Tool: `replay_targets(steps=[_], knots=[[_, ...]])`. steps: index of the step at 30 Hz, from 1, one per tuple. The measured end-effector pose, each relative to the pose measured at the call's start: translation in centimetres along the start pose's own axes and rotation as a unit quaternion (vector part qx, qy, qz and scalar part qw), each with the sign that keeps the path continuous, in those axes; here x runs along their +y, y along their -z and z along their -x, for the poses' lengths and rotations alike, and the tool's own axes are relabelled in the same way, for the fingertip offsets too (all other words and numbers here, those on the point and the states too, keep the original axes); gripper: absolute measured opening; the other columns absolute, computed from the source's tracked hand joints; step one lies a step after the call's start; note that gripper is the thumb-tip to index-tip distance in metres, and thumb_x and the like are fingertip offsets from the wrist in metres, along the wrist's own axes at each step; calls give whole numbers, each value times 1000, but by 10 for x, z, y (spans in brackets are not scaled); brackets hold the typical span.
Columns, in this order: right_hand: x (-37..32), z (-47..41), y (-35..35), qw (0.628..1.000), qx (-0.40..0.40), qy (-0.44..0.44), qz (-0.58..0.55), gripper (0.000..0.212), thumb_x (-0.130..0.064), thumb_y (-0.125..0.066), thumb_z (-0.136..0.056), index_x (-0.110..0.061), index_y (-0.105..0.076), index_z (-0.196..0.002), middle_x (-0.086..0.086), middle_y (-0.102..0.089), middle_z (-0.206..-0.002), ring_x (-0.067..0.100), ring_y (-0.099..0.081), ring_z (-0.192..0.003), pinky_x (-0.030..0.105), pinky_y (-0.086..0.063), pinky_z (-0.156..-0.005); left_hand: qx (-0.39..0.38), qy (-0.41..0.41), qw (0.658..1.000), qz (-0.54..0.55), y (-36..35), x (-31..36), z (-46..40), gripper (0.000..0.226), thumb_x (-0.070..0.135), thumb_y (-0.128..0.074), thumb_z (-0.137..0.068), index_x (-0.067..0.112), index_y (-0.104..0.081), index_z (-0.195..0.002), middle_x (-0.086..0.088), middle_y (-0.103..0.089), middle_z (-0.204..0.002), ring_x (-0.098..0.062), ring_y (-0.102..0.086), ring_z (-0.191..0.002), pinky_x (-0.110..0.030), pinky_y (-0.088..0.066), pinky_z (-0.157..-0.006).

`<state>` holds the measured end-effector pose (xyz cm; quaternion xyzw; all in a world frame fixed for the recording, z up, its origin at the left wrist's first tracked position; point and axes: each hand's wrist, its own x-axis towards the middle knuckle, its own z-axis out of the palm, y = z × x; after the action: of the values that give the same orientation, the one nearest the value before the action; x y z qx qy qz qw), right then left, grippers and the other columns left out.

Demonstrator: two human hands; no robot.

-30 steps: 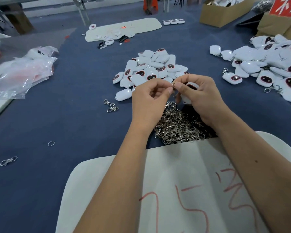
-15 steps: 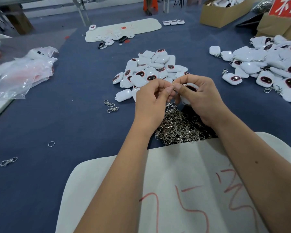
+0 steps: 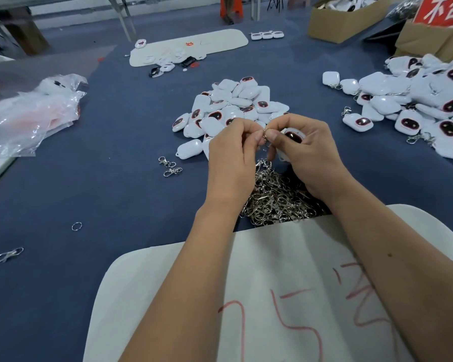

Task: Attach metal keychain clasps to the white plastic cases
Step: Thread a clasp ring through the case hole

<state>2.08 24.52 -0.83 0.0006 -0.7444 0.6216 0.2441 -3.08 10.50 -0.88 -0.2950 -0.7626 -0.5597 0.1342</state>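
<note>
Two bare forearms reach up from the bottom of the frame over a white sheet scrawled with red marks, meeting at centre above a heap of metal clasps on the blue bench. The left hand has its fingers curled, its fingertips pinching a small clasp; the right hand grips a white plastic case, dark window up, thumb pressed beside the clasp. The hands are together, touching at the fingertips. The step in hand appears to be threading the clasp's ring onto the case's loop, though the joint itself is hidden behind the fingers; the next move likely calls for working the ring fully through before the piece is laid aside. Beyond the hands, at centre, sits a pile of cases, seemingly unfitted. At the right edge of the frame a larger pile of cases shows clasps attached. Loose clasps lie left of centre.
</note>
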Motion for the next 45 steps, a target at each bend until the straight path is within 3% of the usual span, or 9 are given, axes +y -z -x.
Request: replay_targets(steps=[5, 10, 14, 17, 20, 26, 30, 38, 45], knots=[[4, -2, 1, 1000, 0, 8, -29, 10, -9, -69, -98, -2, -71, -92, -2, -69, -72, 14, -61, -60, 24, -47, -65, 7, -15, 1000, -7, -1, 2, 1, 13, 6, -56, -100, 6, -67, -93, 4, -67, -84, -19, -63, -82, -38, -52, -75], [8, -2, -1, 1000, -2, -8, -5, 6, -16, -71, -97, -14, -73, -92, 7, -72, -70, 19, -63, -63, 28, -50, -62, 2, -29, 998, -52, 0, 2, 1, 12, 7, -55, -100, 8, -63, -91, 4, -62, -84, -13, -53, -77, -20, -40, -69], [15, -8, 6, 993, 64, -85, -57, 17, -3, -69, -93, -14, -64, -103, -2, -68, -81, 17, -62, -73, 29, -49, -70, -38, -28, 995, -86, -1, 0, 2, 14, 1, -51, -98, 7, -58, -88, 1, -62, -85, -21, -55, -82, -34, -45, -73], [19, -11, 10, 988, 95, -113, -51, 16, -11, -68, -94, -20, -63, -107, -10, -62, -74, 11, -56, -66, 33, -47, -72, -70, -24, 991, -109, -2, -1, 3, 15, -1, -47, -98, 8, -57, -90, -1, -63, -88, -23, -55, -85, -41, -47, -75], [17, -10, 6, 988, 105, -102, -40, 13, -15, -64, -98, -20, -60, -110, -3, -63, -79, 14, -58, -73, 35, -48, -72, -111, -23, 986, -124, -2, -1, 4, 16, -2, -45, -97, 9, -56, -90, -1, -63, -89, -23, -54, -84, -44, -46, -75], [11, -9, -2, 986, 143, -64, 55, 14, -19, -54, -104, -8, -63, -100, -19, -66, -70, -5, -54, -62, 13, -43, -61, -144, -24, 982, -122, -4, 1, 5, 17, -2, -45, -95, 9, -55, -87, 0, -60, -81, -24, -51, -78, -48, -47, -71], [5, -7, -4, 986, 133, -74, 61, 18, -18, -51, -104, -5, -61, -97, -3, -67, -80, 10, -53, -64, 31, -47, -63, -162, -18, 980, -111, -6, 3, 6, 18, 0, -44, -95, 8, -57, -88, -4, -64, -85, -27, -55, -79, -52, -48, -71], [6, -8, -6, 982, 136, -53, 121, 16, -21, -49, -104, -9, -58, -97, 13, -71, -95, 34, -65, -83, 35, -51, -69, -160, -13, 981, -113, -5, 3, 6, 19, -4, -44, -94, 8, -57, -88, -3, -62, -83, -28, -54, -79, -51, -48, -72], [8, -6, -10, 976, 170, -31, 134, 14, -20, -50, -103, -12, -58, -95, -9, -67, -82, -3, -59, -72, 12, -43, -67, -160, -24, 981, -110, -4, 2, 6, 19, -4, -43, -94, 9, -57, -90, -2, -63, -86, -26, -55, -80, -50, -49, -73]])
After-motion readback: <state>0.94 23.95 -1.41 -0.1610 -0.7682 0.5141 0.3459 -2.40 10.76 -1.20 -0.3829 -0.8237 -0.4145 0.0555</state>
